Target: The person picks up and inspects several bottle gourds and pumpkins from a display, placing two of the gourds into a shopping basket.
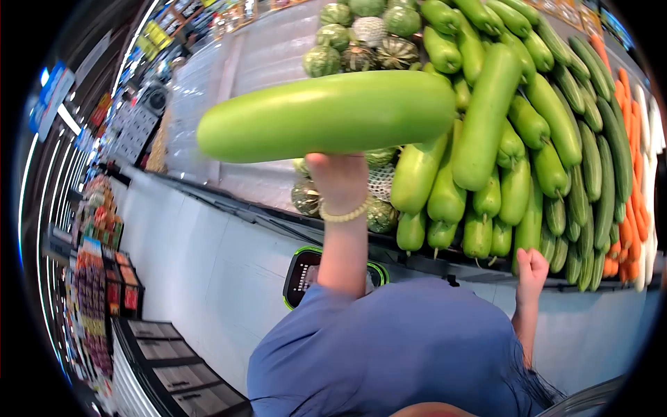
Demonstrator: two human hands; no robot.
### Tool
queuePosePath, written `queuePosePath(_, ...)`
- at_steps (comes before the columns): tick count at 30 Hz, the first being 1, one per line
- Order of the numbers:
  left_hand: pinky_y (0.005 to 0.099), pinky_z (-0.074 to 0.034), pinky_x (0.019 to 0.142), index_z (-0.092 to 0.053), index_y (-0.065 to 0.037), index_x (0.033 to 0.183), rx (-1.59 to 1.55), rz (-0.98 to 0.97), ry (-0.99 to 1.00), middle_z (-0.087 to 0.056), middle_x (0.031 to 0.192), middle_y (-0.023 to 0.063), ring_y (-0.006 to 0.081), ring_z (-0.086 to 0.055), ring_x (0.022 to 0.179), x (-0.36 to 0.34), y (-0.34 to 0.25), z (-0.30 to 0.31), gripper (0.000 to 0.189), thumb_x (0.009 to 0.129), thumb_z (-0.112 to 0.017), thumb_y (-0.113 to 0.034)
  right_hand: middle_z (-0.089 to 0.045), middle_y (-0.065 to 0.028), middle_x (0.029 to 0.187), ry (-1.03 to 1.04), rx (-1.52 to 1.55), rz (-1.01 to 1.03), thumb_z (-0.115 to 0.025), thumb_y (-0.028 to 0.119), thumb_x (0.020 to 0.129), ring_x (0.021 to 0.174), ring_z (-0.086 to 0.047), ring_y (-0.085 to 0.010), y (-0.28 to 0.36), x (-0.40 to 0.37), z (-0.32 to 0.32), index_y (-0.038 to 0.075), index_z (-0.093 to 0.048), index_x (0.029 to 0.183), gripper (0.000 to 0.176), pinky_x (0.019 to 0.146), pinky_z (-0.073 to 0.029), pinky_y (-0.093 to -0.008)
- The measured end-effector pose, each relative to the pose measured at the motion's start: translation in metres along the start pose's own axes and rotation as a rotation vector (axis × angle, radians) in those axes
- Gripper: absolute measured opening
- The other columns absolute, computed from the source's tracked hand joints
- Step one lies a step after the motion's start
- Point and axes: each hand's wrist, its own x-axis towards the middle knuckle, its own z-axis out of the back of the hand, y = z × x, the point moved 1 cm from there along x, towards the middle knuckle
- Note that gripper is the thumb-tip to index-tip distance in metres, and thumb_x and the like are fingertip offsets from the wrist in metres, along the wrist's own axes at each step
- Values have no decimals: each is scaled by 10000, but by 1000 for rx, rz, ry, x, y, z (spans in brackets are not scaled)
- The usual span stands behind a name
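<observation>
A large pale green gourd (pixel 313 115) lies across the view, raised above the produce stand. My left hand (pixel 338 177) holds it from below near its middle, with the thumb showing and most fingers hidden behind the gourd. A beaded bracelet circles that wrist. My right hand (pixel 531 270) is closed at the front edge of the stand, below the piled gourds (pixel 515 194); whether anything is in it is too small to tell. Another long gourd (pixel 488 118) rests on top of the pile, close to the right end of the held one.
Round striped squashes (pixel 323 61) sit behind and below the held gourd. Cucumbers (pixel 590 163), carrots (pixel 631 187) and white roots (pixel 652 201) fill the right side. A black and green basket (pixel 295 278) stands below the stand's edge. Dark cabinets (pixel 182 365) are at lower left.
</observation>
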Motion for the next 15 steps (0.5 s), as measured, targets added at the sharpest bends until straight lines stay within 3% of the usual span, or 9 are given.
queuePosePath(3, 334, -494, 854, -568, -105, 1161, 54, -96, 13, -611, 1072, 6, 178, -588, 965, -4, 18, -15, 520, 724, -786, -284, -301, 57, 572, 58, 0, 55, -567, 64, 894, 538, -249, -36, 0, 19, 14, 102, -282, 601, 410, 478, -192, -229)
queuePosePath(8, 350, -465, 827, -527, -42, 1178, 504, -341, 0, -597, 1064, 40, 213, -577, 931, -19, 46, -40, 465, 833, -690, -307, -309, 58, 585, 201, -15, 65, -560, 63, 898, 551, -246, -44, -1, 44, 34, 98, -291, 611, 395, 494, -194, -231)
queuePosePath(13, 334, -541, 746, -488, -32, 1195, 192, 29, -184, -596, 1056, 62, 202, -614, 907, -24, 38, -87, 436, 861, -651, -261, -311, 63, 592, 299, 35, 43, -588, 103, 891, 564, -241, -43, 7, 69, 47, 100, -313, 610, 393, 506, -188, -226)
queuePosePath(14, 378, -514, 874, -492, -69, 1243, 368, 76, -183, -572, 1201, 89, 236, -583, 1062, -27, 38, -87, 559, 865, -566, -476, -304, 65, 592, 298, 39, 72, -598, 107, 885, 564, -237, -42, 12, 77, 46, 100, -317, 609, 394, 508, -188, -223)
queuePosePath(15, 379, -513, 870, -495, -73, 1238, 392, 79, -235, -576, 1191, 85, 234, -585, 1057, -32, 43, -86, 558, 863, -569, -479, -309, 66, 610, 270, 30, 157, -598, 100, 884, 569, -241, -43, 18, 84, 42, 96, -327, 623, 376, 513, -192, -215)
